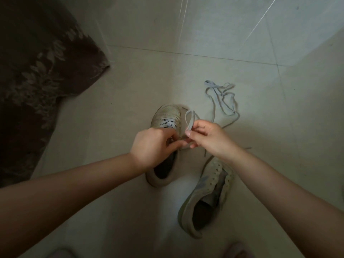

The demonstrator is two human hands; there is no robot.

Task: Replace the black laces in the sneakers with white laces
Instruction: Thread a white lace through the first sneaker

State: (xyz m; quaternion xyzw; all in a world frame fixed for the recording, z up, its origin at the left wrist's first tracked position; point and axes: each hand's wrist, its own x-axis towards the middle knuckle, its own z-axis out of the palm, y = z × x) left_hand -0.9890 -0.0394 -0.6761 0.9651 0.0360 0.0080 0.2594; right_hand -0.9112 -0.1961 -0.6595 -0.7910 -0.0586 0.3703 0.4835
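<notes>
We count two sneakers on the floor (130,86): our left hand (154,144) grips the laced sneaker (167,116), our right hand (206,136) pinching its white lace (189,118). The unlaced sneaker (206,194) lies right of it, one loose lace (223,97) beyond, a rug (37,71) far left.

Glossy smooth tiled floor (232,43), matt scuffed sneakers (168,112), flat woven white lace (221,97), soft leaf-patterned cloth (37,71)

bare forearms (74,192) — no sleeves, no jewellery
</notes>
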